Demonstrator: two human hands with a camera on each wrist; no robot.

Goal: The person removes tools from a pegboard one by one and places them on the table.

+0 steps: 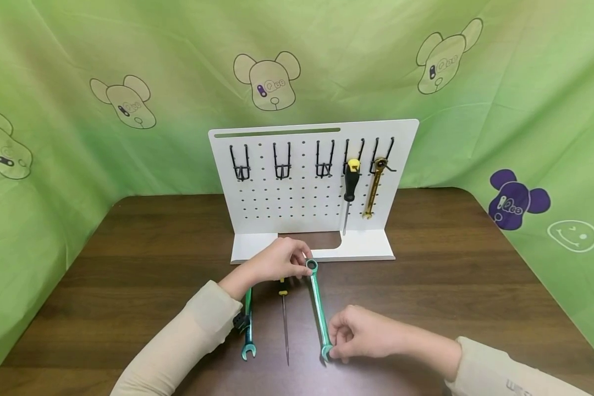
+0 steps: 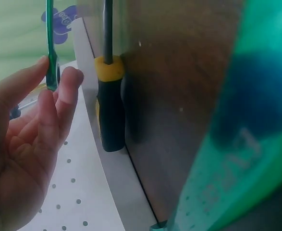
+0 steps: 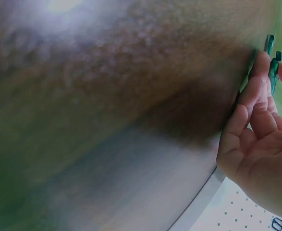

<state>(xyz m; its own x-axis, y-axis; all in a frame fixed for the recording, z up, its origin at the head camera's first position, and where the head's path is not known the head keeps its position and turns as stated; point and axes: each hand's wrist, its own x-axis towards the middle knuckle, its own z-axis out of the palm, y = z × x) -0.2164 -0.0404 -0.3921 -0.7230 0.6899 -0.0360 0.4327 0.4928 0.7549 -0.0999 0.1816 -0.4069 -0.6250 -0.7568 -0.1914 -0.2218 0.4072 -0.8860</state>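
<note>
My left hand (image 1: 283, 258) pinches the ring end of a green combination wrench (image 1: 319, 308) between thumb and fingertips. At its open-jawed end, my right hand (image 1: 363, 333) holds the wrench with thumb and curled fingers. In the left wrist view, the ring end sits between the left thumb and fingers (image 2: 69, 86). The right wrist view has the green wrench end (image 3: 274, 74) by the right fingertips. Left of this wrench, a screwdriver (image 1: 285, 324) with a black and yellow handle lies on the table. A second green wrench (image 1: 248, 330) lies partly under the left forearm.
A white pegboard stand (image 1: 287, 203) rises behind the hands, with several black hooks (image 1: 282, 165). A black and yellow screwdriver (image 1: 350, 184) and a gold wrench (image 1: 374, 190) hang on its right side. Brown tabletop (image 1: 450, 258) surrounds the stand; green printed cloth (image 1: 188, 66) hangs around.
</note>
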